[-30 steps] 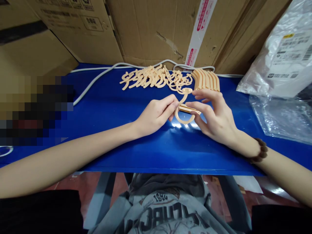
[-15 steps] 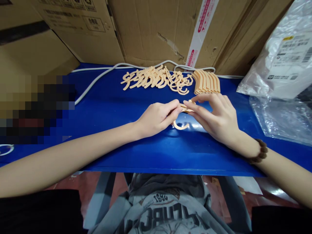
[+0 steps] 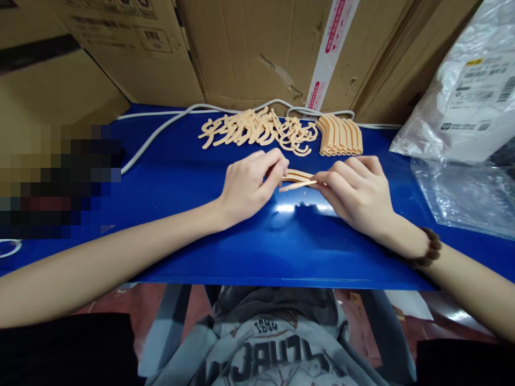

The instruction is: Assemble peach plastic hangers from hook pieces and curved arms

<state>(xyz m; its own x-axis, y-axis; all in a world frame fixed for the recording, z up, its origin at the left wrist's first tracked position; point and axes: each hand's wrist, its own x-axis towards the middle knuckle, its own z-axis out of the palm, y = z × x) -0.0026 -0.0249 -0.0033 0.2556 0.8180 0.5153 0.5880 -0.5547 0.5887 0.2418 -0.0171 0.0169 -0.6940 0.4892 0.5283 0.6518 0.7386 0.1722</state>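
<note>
Your left hand (image 3: 247, 185) and right hand (image 3: 358, 195) each pinch one end of the thin peach-coloured plastic part (image 3: 298, 180), long axis lying sideways across frame centre, neither hand nearer

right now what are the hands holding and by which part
A peach plastic piece, held by both ends: the left hand pinches its left end, and the right hand pinches its right end.
</note>
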